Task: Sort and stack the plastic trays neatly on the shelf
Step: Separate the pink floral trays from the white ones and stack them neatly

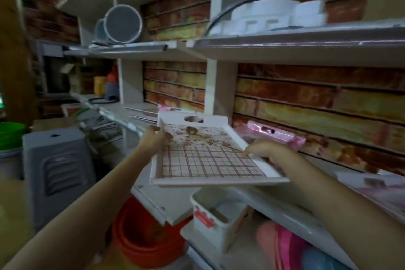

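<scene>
In front of shelf (306,210), both arms stretched forward. Left hand (154,138) grip curled on left rim of white tray (210,160), thumb on top. Right hand (266,150) grip pinches right rim. Tray held in air, rectangular, smooth plastic, checked and floral print, handle slot. Pink tray (274,133) lies behind on shelf.

Both hands hold a white plastic tray (210,155) with a checked and floral print, level above the shelf (306,210). The left hand (156,138) grips its left rim, thumb on top; the right hand (266,151) holds the right rim, a finger resting inside. Behind the tray lies a pink tray (271,132) on the shelf, against the brick-patterned wall (317,98). Below sit a white box (219,215) and what looks like an orange tub (142,232), blurred.
</scene>
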Motion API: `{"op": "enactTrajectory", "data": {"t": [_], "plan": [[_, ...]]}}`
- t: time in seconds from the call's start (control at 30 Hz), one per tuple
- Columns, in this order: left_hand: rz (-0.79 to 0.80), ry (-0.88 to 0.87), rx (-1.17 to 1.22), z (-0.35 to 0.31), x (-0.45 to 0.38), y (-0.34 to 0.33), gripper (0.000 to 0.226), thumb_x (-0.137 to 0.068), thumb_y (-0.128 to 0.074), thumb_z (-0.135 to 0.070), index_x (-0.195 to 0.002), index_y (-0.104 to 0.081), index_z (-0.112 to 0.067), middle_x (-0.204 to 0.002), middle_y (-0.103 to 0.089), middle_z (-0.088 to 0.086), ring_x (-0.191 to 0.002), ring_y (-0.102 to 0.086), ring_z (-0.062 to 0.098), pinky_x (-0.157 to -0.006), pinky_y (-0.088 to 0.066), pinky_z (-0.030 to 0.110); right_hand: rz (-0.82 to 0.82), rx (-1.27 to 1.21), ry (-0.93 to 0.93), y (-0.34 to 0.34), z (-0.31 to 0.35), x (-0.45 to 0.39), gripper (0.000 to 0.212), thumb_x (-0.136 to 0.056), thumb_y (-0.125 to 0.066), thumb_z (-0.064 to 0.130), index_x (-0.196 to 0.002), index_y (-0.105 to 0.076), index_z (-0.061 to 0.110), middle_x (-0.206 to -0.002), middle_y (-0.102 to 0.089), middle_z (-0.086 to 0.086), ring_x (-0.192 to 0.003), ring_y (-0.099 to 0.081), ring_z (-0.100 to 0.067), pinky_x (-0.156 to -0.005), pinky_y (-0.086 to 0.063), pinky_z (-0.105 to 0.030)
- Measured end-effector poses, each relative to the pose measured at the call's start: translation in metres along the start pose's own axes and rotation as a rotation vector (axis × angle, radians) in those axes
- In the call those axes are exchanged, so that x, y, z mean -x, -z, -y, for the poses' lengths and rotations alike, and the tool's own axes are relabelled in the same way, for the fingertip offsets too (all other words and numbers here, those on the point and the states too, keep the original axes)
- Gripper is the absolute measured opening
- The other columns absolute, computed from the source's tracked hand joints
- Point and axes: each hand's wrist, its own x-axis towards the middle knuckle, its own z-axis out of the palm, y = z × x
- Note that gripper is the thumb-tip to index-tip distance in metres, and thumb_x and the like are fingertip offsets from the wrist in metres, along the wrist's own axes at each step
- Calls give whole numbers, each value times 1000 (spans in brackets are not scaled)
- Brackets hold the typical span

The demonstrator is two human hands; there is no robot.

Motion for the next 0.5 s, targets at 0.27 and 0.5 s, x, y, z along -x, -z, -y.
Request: {"op": "enactTrajectory", "data": {"t": [0.27, 0.5], "plan": [[-14, 63, 149, 18, -69, 100, 56, -79, -66, -10, -129, -44, 0, -121, -56, 16, -96, -57, 29, -77, -49, 33, -61, -136, 53, -68, 102, -67, 45, -89, -56, 10, -131, -47, -3, -117, -57, -17, -107, -58, -32, -89, -48, -32], [64, 151, 260, 26, -118, 143, 52, -65, -60, -21, -113, -61, -1, -105, -61, 18, -84, -59, 32, -75, -48, 35, -127, -183, 45, -109, 148, -113, 39, -90, -52, 11, -126, -50, -4, -99, -53, -15, -88, -54, -29, -74, -44, -31]]}}
